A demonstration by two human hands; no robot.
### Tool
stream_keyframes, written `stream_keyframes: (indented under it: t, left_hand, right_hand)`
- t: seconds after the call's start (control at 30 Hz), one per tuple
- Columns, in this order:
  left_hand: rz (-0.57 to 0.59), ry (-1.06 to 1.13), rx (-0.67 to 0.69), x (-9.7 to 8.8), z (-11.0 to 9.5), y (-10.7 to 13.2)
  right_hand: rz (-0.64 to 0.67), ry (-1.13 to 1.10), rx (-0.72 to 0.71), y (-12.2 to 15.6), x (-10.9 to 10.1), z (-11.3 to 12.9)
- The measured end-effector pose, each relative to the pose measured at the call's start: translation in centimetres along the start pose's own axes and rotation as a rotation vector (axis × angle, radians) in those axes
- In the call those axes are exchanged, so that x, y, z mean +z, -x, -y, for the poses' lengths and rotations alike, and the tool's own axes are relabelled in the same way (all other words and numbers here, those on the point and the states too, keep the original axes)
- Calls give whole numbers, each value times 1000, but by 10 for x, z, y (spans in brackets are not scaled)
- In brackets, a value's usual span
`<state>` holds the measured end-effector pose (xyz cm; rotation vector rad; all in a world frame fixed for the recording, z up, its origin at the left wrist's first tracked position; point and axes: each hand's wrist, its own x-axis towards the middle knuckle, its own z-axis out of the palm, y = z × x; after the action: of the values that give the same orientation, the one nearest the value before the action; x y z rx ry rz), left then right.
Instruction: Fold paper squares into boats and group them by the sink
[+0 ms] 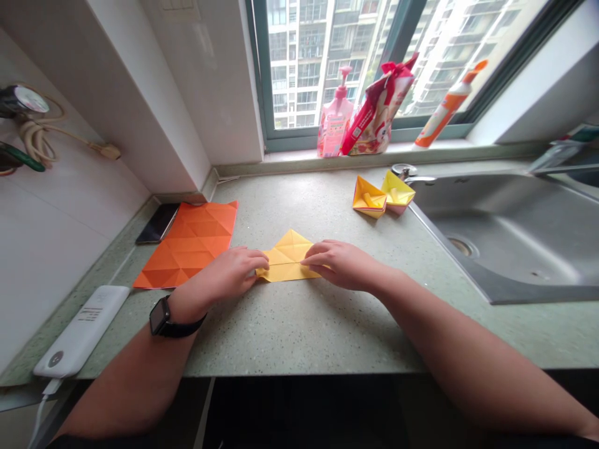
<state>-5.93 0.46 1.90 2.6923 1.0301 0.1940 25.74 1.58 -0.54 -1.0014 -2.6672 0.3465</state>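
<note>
Both hands are down on the counter (299, 324), on one piece of yellow paper (286, 255). The paper lies flat and folded, with its peak pointing away from the fingers and its long straight edge on the near side.

Left hand (228, 274): fingers (256, 258) curled in, tips on the paper's left corner. I can't tell from this angle whether they pinch the edge or only press it down, because the thumb is hidden. Black watch (161, 317) on that wrist.

Right hand (340, 263): fingers (314, 254) loosely extended, lying on top of the paper's right end. They press and grip nothing. That corner is covered by them.

So the paper sits between the two sets of fingertips and touches both. Its middle is bare.

Around them:
- Orange sheet (189, 243), creased and flat, just beyond and outboard of the left fingers, clear of the yellow paper.
- Dark phone (158, 223) at the sheet's far corner. I can't read whether they overlap.
- White power bank (79, 333) outboard of the left forearm, with a cable at its near end.
- Two small folded paper boats (381, 196) beyond the right fingers, well apart from them, touching each other, beside the sink (515, 249) rim.
- The sink is outboard of the right hand.
- On the windowsill past the boats: pink pump bottle (334, 121), red bag (377, 112), and an orange bottle (444, 109) that is tilted.
</note>
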Motion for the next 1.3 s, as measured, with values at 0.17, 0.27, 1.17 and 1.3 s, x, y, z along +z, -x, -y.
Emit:
stream_keyframes:
  t: [0.17,0.27,1.17,1.3]
  left_hand:
    - [-82,-37,-41,-5,-3,-1]
    - [-213,-45,-119,-5,-3,0]
    - [-396,82,-74,28,-15,-11]
    - [-232,117,-90,38,-17,-12]
  right_hand:
    - [16,11,79,0,-1,-2]
    - [13,32,94,1,-5,1]
    - [57,-587,371,-11,7,1]
    - [139,-635,189,-7,6,13]
